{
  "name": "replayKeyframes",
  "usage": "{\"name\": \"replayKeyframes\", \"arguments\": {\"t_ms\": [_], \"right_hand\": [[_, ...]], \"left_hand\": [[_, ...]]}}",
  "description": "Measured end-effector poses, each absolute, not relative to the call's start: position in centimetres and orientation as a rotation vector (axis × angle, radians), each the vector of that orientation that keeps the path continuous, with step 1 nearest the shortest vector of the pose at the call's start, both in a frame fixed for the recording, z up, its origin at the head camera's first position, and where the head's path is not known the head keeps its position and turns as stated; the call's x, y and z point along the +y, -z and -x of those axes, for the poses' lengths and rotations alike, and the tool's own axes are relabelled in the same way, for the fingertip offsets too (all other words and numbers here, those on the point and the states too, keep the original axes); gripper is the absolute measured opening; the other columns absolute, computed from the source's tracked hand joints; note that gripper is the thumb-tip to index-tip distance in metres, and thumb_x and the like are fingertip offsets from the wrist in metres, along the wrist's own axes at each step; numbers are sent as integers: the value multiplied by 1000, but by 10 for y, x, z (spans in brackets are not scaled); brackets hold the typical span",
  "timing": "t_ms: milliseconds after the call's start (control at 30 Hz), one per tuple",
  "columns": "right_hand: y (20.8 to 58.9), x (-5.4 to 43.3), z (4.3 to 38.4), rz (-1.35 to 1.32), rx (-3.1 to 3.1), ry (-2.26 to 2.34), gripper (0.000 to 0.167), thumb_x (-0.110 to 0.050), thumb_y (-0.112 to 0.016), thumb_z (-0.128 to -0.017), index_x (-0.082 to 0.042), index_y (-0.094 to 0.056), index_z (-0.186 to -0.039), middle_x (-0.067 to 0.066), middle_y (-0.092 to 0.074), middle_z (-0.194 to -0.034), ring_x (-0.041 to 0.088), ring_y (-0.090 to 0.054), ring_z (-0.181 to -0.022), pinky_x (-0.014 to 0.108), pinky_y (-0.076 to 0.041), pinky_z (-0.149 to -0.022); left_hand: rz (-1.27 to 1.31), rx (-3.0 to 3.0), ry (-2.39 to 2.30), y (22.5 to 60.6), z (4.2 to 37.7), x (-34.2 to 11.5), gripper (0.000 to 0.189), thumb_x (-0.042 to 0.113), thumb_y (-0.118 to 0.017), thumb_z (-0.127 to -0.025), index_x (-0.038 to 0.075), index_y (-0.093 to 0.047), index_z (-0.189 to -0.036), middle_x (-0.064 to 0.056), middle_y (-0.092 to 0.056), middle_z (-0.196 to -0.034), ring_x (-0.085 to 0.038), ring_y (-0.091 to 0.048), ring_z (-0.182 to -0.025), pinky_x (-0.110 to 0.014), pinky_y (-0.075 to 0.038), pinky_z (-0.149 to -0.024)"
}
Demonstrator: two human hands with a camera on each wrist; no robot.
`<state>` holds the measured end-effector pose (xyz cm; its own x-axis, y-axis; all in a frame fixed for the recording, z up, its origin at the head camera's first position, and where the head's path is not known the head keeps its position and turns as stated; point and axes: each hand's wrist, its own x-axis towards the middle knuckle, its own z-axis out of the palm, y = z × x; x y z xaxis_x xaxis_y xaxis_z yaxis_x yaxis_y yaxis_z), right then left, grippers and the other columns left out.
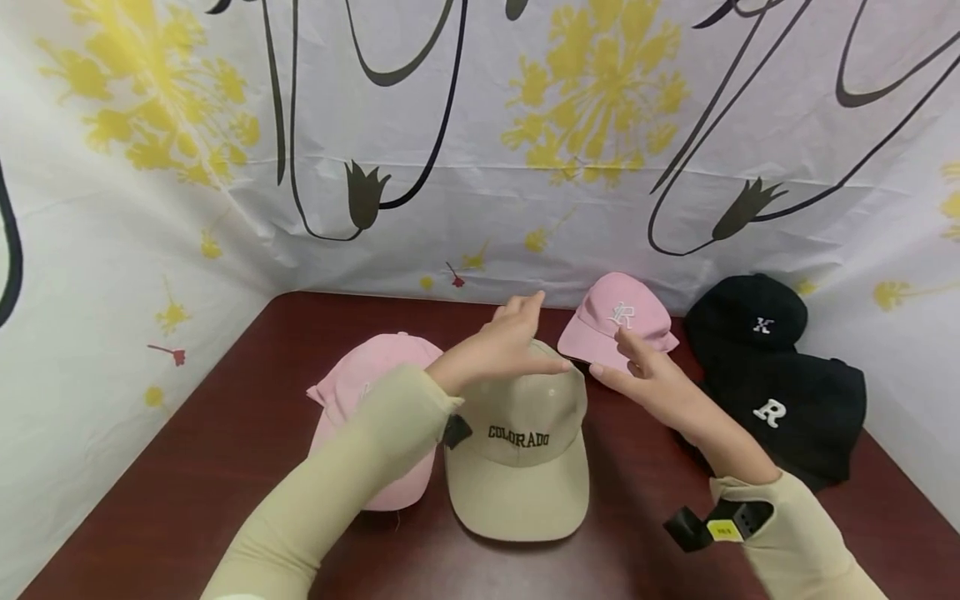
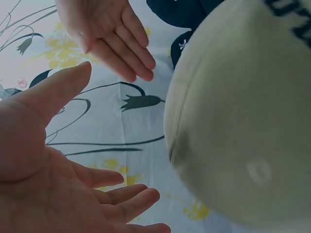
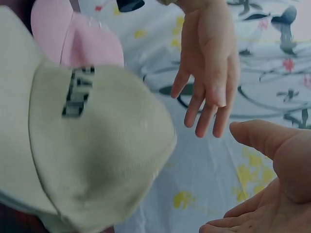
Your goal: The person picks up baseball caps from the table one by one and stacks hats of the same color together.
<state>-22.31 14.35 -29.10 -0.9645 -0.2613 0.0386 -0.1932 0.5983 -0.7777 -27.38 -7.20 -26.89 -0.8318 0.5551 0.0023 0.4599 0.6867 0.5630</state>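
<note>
A beige cap [image 1: 517, 467] with "COLORADO" lettering sits on the table with its brim toward me. My left hand [image 1: 501, 348] hovers over its crown, fingers extended and holding nothing. Off to the right of that crown, my right hand [image 1: 660, 385] is in the air with its fingers spread, overlapping the smaller pink cap [image 1: 618, 312] in the head view. In the left wrist view the beige crown [image 2: 243, 121] is beside the hand, apart from the fingers. The right wrist view shows both palms empty, beyond the beige cap [image 3: 102, 145].
A pink cap [image 1: 405, 483] lies left of the beige one, partly hidden behind my left sleeve. Two black caps, one with a K [image 1: 746, 312] and one with an R [image 1: 802, 417], lie at the right. Patterned white cloth [image 1: 465, 133] hangs around the dark red table [image 1: 172, 467].
</note>
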Motion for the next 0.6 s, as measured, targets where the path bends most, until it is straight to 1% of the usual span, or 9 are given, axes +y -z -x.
{"name": "replayKeyframes", "arguments": {"t_ms": [67, 133, 233, 333, 433, 533, 600], "right_hand": [[292, 150, 228, 352, 2732, 1287, 82, -33, -55, -92, 8, -6, -143, 30, -12, -145, 44, -17, -132, 55, -19, -102], [293, 157, 233, 305, 2717, 1269, 83, -35, -54, -92, 7, -3, -144, 32, -12, -145, 45, -17, -131, 56, -20, -101], [296, 166, 240, 265, 2703, 1259, 84, -36, -52, -92, 7, -1, -143, 34, -12, -143, 49, -18, -129, 57, -22, -99], [299, 173, 245, 238, 2712, 1243, 84, -36, -51, -93, 8, -1, -143, 36, -12, -142, 51, -19, -127, 58, -23, -98], [301, 178, 247, 219, 2732, 1221, 83, -38, -50, -93, 9, -2, -142, 36, -11, -142, 51, -19, -127, 58, -23, -98], [303, 182, 249, 195, 2744, 1201, 85, -41, -49, -93, 9, -2, -142, 36, -10, -143, 51, -18, -127, 59, -23, -98], [304, 184, 251, 186, 2747, 1196, 86, -41, -49, -93, 10, -1, -142, 36, -9, -143, 50, -18, -128, 60, -23, -98]], "left_hand": [[-815, 2694, -851, 268, 278, -62, 100, 47, -66, -79, 7, -4, -148, -17, -8, -150, -29, -11, -136, -48, -21, -104], [-824, 2683, -850, 267, 282, -52, 99, 47, -65, -80, 7, -6, -147, -18, -8, -150, -28, -9, -136, -46, -21, -104], [-851, 2687, -855, 267, 287, -38, 97, 46, -66, -79, 4, -10, -147, -18, -14, -148, -28, -15, -135, -42, -24, -104], [-890, 2710, -844, 268, 293, -23, 96, 46, -68, -78, 2, -15, -145, -17, -26, -143, -28, -25, -129, -36, -27, -102], [-920, 2722, -848, 271, 299, -11, 94, 45, -69, -77, 2, -19, -144, -15, -35, -136, -25, -30, -123, -32, -28, -100], [-921, 2710, -863, 275, 305, -1, 93, 44, -70, -77, 3, -20, -144, -14, -40, -129, -23, -32, -116, -30, -31, -95], [-908, 2701, -864, 278, 310, 4, 91, 43, -69, -77, 2, -22, -143, -13, -40, -126, -23, -33, -113, -29, -31, -93]]}}
